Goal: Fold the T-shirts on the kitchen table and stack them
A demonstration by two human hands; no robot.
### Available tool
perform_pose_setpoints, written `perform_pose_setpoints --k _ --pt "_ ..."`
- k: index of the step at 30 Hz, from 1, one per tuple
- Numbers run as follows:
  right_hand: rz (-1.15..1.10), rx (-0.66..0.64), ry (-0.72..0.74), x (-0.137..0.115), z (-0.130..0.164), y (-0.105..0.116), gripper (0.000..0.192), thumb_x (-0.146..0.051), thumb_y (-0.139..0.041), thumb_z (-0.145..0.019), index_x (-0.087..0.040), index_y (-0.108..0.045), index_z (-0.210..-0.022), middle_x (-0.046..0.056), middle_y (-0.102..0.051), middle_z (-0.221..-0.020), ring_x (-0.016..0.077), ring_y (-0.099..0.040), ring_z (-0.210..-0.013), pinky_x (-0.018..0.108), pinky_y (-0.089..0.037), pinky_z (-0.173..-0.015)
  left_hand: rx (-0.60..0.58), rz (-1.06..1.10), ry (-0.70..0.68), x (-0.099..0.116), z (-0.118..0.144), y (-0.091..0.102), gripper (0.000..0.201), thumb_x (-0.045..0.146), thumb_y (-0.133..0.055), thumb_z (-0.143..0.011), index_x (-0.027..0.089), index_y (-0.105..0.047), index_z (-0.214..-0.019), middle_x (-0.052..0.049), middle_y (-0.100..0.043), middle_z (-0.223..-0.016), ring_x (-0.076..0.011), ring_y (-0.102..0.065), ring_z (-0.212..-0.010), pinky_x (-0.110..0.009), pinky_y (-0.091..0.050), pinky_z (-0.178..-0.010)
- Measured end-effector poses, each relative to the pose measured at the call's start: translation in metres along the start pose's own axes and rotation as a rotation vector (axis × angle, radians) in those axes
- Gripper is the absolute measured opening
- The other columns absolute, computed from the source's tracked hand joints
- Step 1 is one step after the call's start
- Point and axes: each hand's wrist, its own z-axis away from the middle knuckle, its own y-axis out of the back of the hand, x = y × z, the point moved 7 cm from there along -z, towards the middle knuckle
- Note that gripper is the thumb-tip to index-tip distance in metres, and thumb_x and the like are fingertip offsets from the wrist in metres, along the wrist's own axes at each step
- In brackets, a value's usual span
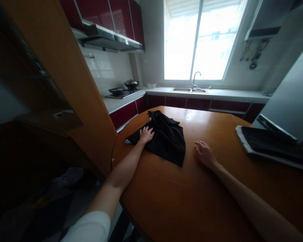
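Note:
A black garment [168,139] lies loosely spread and wrinkled on the wooden table, its far end bunched up. A small yellow bit shows at its right edge and a white bit at its left corner. What kind of garment it is, I cannot tell. My left hand [146,135] rests on the left part of the cloth with its fingers spread. To the right of the cloth, apart from it, my right hand [204,153] lies on the bare tabletop, fingers loosely stretched and holding nothing.
The rounded wooden table [209,188] fills the foreground. At its right lies a dark, flat stack with a pale edge [272,144]. A wooden partition [91,90] stands at the left. Beyond are a stove with pans [131,84] and a sink [189,90] beneath the window.

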Motion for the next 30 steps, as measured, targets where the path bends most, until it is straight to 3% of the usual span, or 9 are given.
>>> perform_pose_setpoints --k 7,12,14,16,19,22,24,26,30 --pt "-0.042 -0.008 -0.019 0.006 0.000 -0.001 0.043 -0.039 -0.044 -0.096 -0.015 -0.067 -0.122 0.015 -0.064 -0.130 0.0278 -0.057 -0.125 0.046 -0.043 -0.111 0.133 0.034 0.010 -0.002 -0.006 0.022 0.048 0.019 -0.032 -0.102 0.019 -0.057 -0.142 -0.013 -0.052 -0.152 -0.0286 -0.038 -0.146 -0.058 -0.021 -0.122" --pt "-0.054 -0.015 -0.040 0.007 -0.001 -0.002 0.041 -0.037 -0.044 -0.094 -0.017 -0.068 -0.122 0.015 -0.065 -0.129 0.0286 -0.058 -0.123 0.047 -0.045 -0.109 0.304 0.209 -0.318 0.055 0.012 0.047 0.054 0.014 -0.025 -0.102 0.018 -0.050 -0.149 -0.007 -0.047 -0.156 -0.0203 -0.041 -0.145 -0.042 -0.028 -0.124" --pt "-0.071 0.003 -0.052 0.007 -0.001 -0.001 0.041 -0.037 -0.044 -0.094 -0.018 -0.068 -0.121 0.014 -0.065 -0.128 0.0288 -0.059 -0.121 0.047 -0.045 -0.108 0.289 0.279 -0.490 0.087 0.029 0.045 0.054 0.013 -0.027 -0.101 0.020 -0.050 -0.149 -0.004 -0.046 -0.157 -0.0186 -0.039 -0.147 -0.040 -0.029 -0.125" --pt "-0.091 0.026 -0.062 0.008 -0.001 0.001 0.042 -0.038 -0.044 -0.094 -0.017 -0.067 -0.122 0.014 -0.065 -0.127 0.0289 -0.059 -0.120 0.047 -0.045 -0.108 0.145 0.314 -0.655 0.122 0.053 0.031 0.053 0.012 -0.029 -0.101 0.023 -0.055 -0.146 -0.003 -0.049 -0.155 -0.0174 -0.041 -0.146 -0.038 -0.031 -0.124" --pt "-0.111 0.052 -0.059 0.009 -0.001 0.005 0.043 -0.039 -0.043 -0.095 -0.016 -0.066 -0.124 0.015 -0.066 -0.126 0.0286 -0.060 -0.119 0.047 -0.046 -0.108 -0.277 0.277 -0.903 0.166 0.101 -0.001 0.044 0.016 -0.043 -0.099 0.029 -0.065 -0.136 -0.001 -0.057 -0.148 -0.0202 -0.047 -0.142 -0.039 -0.035 -0.121" --pt "-0.108 0.059 -0.010 0.004 -0.001 0.008 0.043 -0.039 -0.043 -0.097 -0.017 -0.066 -0.125 0.015 -0.065 -0.127 0.0281 -0.059 -0.121 0.046 -0.045 -0.109 -0.519 0.268 -1.013 0.186 0.136 -0.006 0.036 0.027 -0.056 -0.097 0.034 -0.068 -0.130 0.000 -0.059 -0.146 -0.0234 -0.051 -0.139 -0.038 -0.037 -0.119" --pt "-0.091 0.038 0.062 -0.008 0.000 0.008 0.041 -0.038 -0.044 -0.097 -0.018 -0.067 -0.125 0.014 -0.064 -0.131 0.0281 -0.057 -0.126 0.047 -0.043 -0.112 -0.427 0.350 -0.974 0.185 0.132 0.010 0.035 0.032 -0.051 -0.101 0.030 -0.068 -0.131 -0.002 -0.062 -0.143 -0.0219 -0.057 -0.133 -0.034 -0.042 -0.115" --pt "-0.075 -0.026 0.159 -0.025 0.002 0.005 0.040 -0.037 -0.045 -0.099 -0.020 -0.067 -0.128 0.012 -0.063 -0.137 0.0275 -0.053 -0.133 0.049 -0.040 -0.115 -0.227 0.409 -0.839 0.168 0.107 0.030 0.037 0.031 -0.043 -0.103 0.025 -0.068 -0.131 -0.005 -0.066 -0.136 -0.0208 -0.062 -0.125 -0.033 -0.045 -0.111" --pt "-0.057 -0.266 0.322 -0.062 0.014 -0.009 0.044 -0.036 -0.045 -0.101 -0.025 -0.060 -0.141 0.007 -0.054 -0.151 0.0256 -0.040 -0.146 0.051 -0.031 -0.122 0.091 0.284 -0.418 0.094 0.042 0.048 0.037 0.020 -0.043 -0.099 0.021 -0.068 -0.126 -0.007 -0.070 -0.128 -0.0229 -0.062 -0.122 -0.035 -0.044 -0.111"
